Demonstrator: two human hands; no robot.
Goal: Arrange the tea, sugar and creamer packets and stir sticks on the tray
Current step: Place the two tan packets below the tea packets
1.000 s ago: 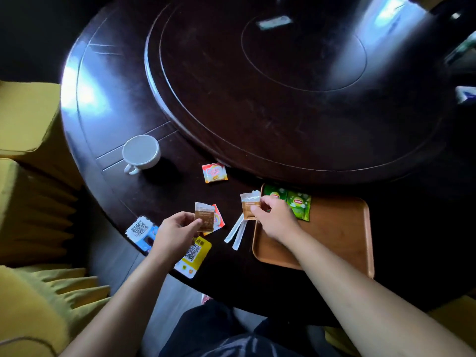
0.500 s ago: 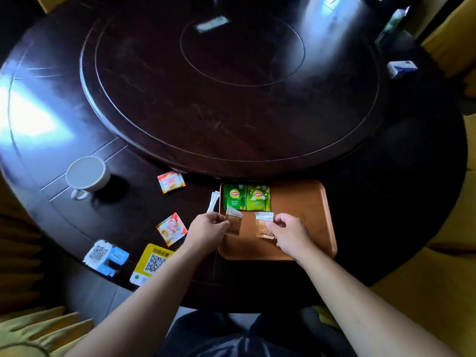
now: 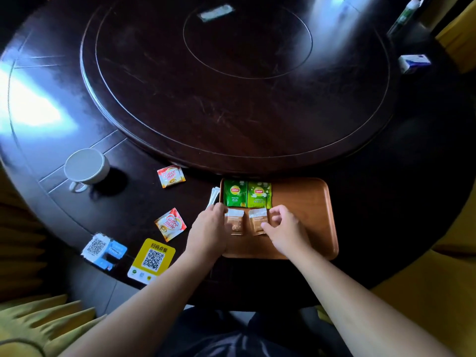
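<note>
A wooden tray (image 3: 304,202) lies at the table's near edge. Two green Lipton tea packets (image 3: 246,194) sit side by side in its far left corner. Directly below them two brown sugar packets lie flat on the tray. My left hand (image 3: 208,228) pinches the left sugar packet (image 3: 236,224) at its left edge. My right hand (image 3: 283,228) holds the right sugar packet (image 3: 257,222) at its right edge, thumb on it. White stir sticks (image 3: 213,195) lie just left of the tray, partly hidden by my left hand. Two Coffee-mate creamer packets (image 3: 171,176) (image 3: 170,224) lie on the table to the left.
A white cup (image 3: 85,164) stands at the left. A yellow QR card (image 3: 152,258) and a blue-white QR stand (image 3: 104,249) sit near the front edge. A raised turntable (image 3: 231,99) fills the table's middle. A small white box (image 3: 413,63) is at the far right.
Both hands have carried the sugar packets from the tray's left side onto the tray and lowered them flat, side by side under the tea packets. The camera has swung right.
</note>
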